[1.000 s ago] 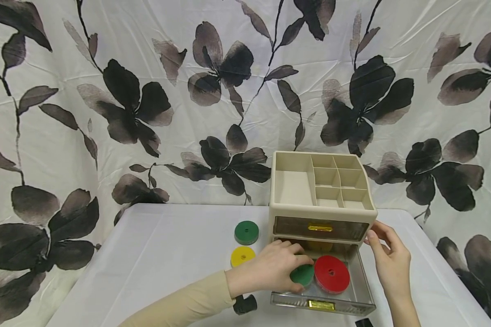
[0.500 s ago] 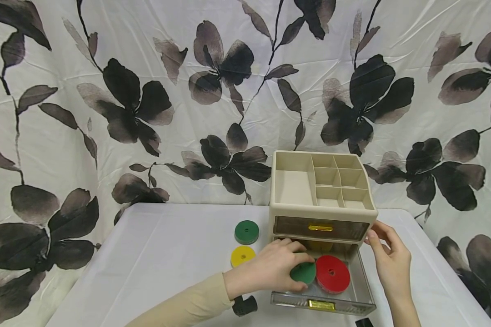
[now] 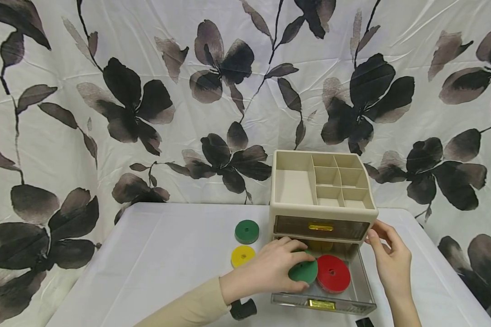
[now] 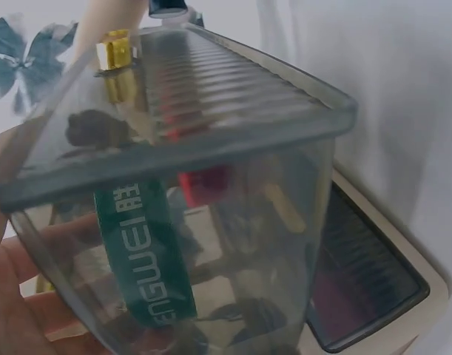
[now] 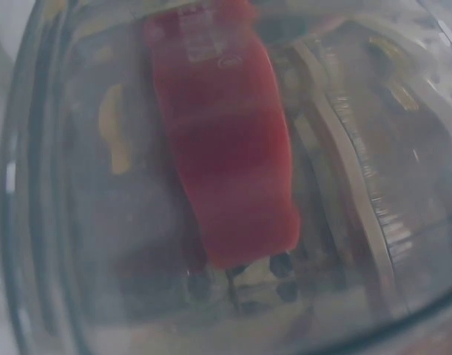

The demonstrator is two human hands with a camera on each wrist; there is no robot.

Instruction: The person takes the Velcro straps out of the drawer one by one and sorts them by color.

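Observation:
My left hand grips a green tape roll over the pulled-out clear drawer. In the left wrist view, white lettering runs along the edge of the green roll, seen through the drawer wall. Right beside it in the drawer lies a red tape roll, which also shows in the right wrist view as a red band. Something yellow sits at the drawer's back, partly hidden. With its thumb and fingers, my right hand touches the right side of the beige desk organizer.
Left of the organizer, a green roll and a yellow roll lie on the white table. A black object is near my left wrist, another black piece at the front edge. The upper drawer is closed.
My left hand has shifted slightly, and the green roll in it has moved a little up and to the right, showing more of its face. My right hand stays at the organizer's side.

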